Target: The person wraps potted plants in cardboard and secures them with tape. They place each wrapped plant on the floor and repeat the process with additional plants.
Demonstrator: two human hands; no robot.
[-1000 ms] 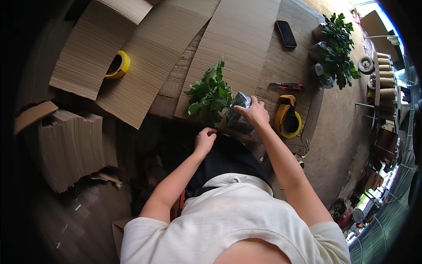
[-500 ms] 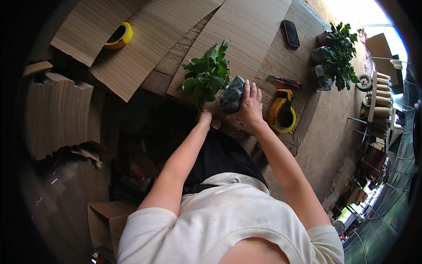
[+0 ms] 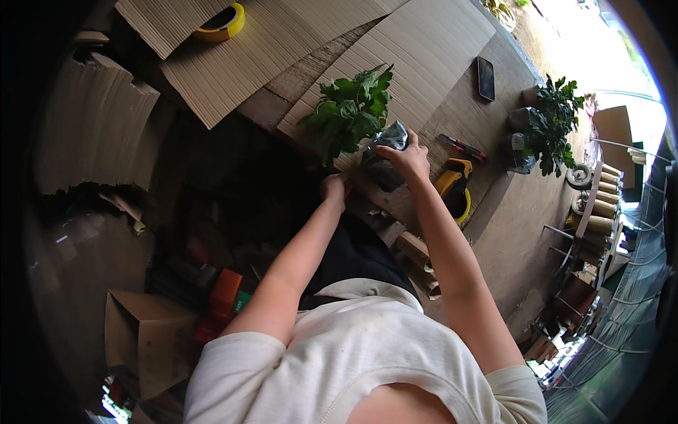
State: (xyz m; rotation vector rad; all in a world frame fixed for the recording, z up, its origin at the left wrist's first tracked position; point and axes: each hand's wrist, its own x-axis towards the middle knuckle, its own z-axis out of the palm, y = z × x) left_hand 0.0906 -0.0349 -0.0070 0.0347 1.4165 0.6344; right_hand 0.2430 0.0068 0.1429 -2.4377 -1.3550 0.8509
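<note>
A leafy green plant [image 3: 353, 106] leans over the near edge of a cardboard sheet, its root end wrapped in a dark plastic bag [image 3: 381, 172]. My right hand [image 3: 412, 159] grips the bag from its right side, with thumb and fingers bent over the top. Just below the leaves, at the table's near edge, is my left hand [image 3: 335, 189]. Its fingers look curled, but their tips and anything in them are hidden.
Cardboard sheets [image 3: 438, 42] cover much of the wooden table. Right of my hands lie a yellow tape dispenser [image 3: 462, 169], a red-and-black cutter [image 3: 462, 148] and a phone [image 3: 485, 79]. More bagged plants [image 3: 554, 127] stand at the right edge. A yellow tape roll [image 3: 233, 25] lies far left.
My view has shifted, so the table sits further right and lower. The plant has moved slightly away from me. My right hand has shifted on the bag, its fingers now more bent over it.
</note>
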